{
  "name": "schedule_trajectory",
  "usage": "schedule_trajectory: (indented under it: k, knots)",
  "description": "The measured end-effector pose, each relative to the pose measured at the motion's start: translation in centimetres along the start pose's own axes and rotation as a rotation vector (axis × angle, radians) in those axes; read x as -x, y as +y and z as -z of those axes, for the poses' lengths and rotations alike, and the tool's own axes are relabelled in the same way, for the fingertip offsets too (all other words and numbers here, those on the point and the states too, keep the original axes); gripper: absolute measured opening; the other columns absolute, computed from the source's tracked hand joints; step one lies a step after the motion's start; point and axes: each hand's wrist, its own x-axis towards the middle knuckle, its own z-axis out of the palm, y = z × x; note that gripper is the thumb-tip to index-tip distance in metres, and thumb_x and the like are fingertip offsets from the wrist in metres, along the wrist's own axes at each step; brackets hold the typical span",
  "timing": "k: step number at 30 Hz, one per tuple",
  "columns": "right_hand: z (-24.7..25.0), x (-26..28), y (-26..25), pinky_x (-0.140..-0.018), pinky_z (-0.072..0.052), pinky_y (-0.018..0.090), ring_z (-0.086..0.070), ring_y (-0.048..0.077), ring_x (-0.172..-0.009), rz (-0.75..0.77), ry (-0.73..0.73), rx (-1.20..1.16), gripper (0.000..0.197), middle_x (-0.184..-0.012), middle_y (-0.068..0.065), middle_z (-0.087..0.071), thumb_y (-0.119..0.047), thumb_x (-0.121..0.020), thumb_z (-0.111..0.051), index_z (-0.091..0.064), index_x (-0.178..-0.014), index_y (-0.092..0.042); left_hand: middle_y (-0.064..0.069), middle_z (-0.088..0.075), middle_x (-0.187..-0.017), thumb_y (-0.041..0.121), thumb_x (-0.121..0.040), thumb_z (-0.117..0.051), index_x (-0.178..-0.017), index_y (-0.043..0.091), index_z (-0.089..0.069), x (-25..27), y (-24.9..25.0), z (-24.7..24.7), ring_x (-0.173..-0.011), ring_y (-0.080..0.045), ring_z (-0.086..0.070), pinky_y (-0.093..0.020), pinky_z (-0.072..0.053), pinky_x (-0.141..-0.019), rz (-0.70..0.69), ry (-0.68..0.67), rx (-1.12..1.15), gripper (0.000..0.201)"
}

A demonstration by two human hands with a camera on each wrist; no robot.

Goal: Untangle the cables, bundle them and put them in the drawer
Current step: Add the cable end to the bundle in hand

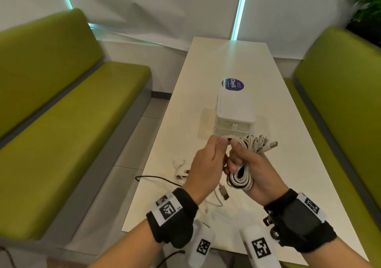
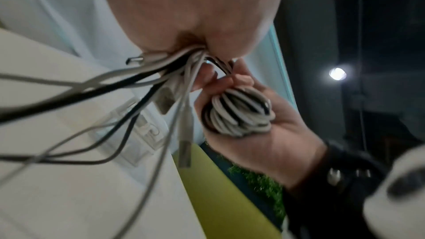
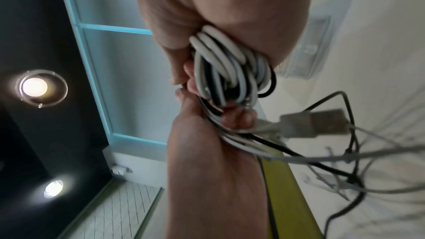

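My right hand (image 1: pixel 245 160) grips a coiled bundle of white and black cables (image 1: pixel 240 178) above the white table (image 1: pixel 288 164). Several plug ends (image 1: pixel 266 144) stick out past its fingers. My left hand (image 1: pixel 212 150) pinches loose strands right beside the right thumb. In the left wrist view the strands (image 2: pixel 161 72) run out from my left hand (image 2: pixel 193 15) while the right hand (image 2: pixel 260 134) holds the coil (image 2: pixel 239 114). The right wrist view shows the coil (image 3: pixel 230 64) under my right hand (image 3: pixel 220 6). The small white drawer box (image 1: pixel 235 111) stands shut just beyond the hands.
Loose white cables (image 1: pixel 180 170), a USB plug (image 1: pixel 224 193) and a black braided cable (image 1: pixel 156 179) trail on the table's near left part and over its edge. A round blue sticker (image 1: pixel 232 84) lies behind the box. Green benches (image 1: pixel 72 123) flank the table.
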Motion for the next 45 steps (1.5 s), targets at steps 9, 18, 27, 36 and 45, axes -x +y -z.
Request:
schedule_trajectory:
  k: [9,18,27,36,45]
  knots:
    - [0.3,-0.9,-0.2,-0.049,-0.040,0.031,-0.047,0.021,-0.047,0.242,0.369,0.169,0.027,-0.054,0.004,-0.042,-0.027,-0.082,-0.074,-0.054,-0.065,-0.017,0.007,-0.059,-0.083,0.036,-0.104,-0.032,-0.149,0.041,-0.022,0.8,-0.7,-0.8,-0.064,-0.008,-0.055,-0.032,-0.052,-0.066,-0.109,0.047,-0.092,0.046]
    - [0.0,-2.0,0.8,-0.042,-0.040,0.028,-0.048,0.018,-0.045,0.295,0.481,0.352,0.025,-0.051,-0.003,-0.054,-0.029,-0.085,-0.073,-0.062,-0.083,-0.007,0.008,-0.050,-0.087,0.020,-0.103,-0.041,-0.147,0.024,-0.038,0.7,-1.8,-2.0,-0.074,-0.005,-0.049,-0.016,-0.041,-0.068,-0.206,0.136,-0.198,0.044]
    - [0.8,-1.6,1.8,-0.048,-0.047,0.023,-0.063,0.012,-0.063,0.178,0.441,0.278,0.053,-0.068,0.000,-0.063,-0.053,-0.073,-0.071,-0.064,-0.098,-0.007,0.000,-0.064,-0.127,0.016,-0.100,-0.045,-0.142,0.024,-0.046,0.5,-1.2,-2.3,-0.107,-0.010,-0.062,-0.013,-0.046,-0.091,-0.228,-0.005,-0.172,0.043]
    - [1.1,-1.6,1.2,-0.041,-0.040,0.029,-0.049,0.023,-0.053,0.114,0.301,0.185,0.026,-0.057,0.005,-0.046,-0.029,-0.075,-0.081,-0.061,-0.078,-0.013,0.013,-0.061,-0.074,0.024,-0.100,-0.046,-0.090,0.028,-0.062,-0.3,-0.7,-1.2,-0.058,-0.008,-0.060,-0.018,-0.041,-0.060,-0.142,-0.284,-0.226,0.019]
    - [1.2,-1.4,1.8,-0.043,-0.046,0.034,-0.057,0.032,-0.058,-0.042,0.332,0.016,0.048,-0.069,0.015,-0.054,-0.041,-0.077,-0.076,-0.063,-0.097,0.000,-0.010,-0.069,-0.109,0.019,-0.102,-0.043,-0.135,0.029,-0.051,-0.6,-0.3,1.2,-0.065,-0.027,-0.061,-0.040,-0.053,-0.074,0.243,-0.546,0.356,0.036]
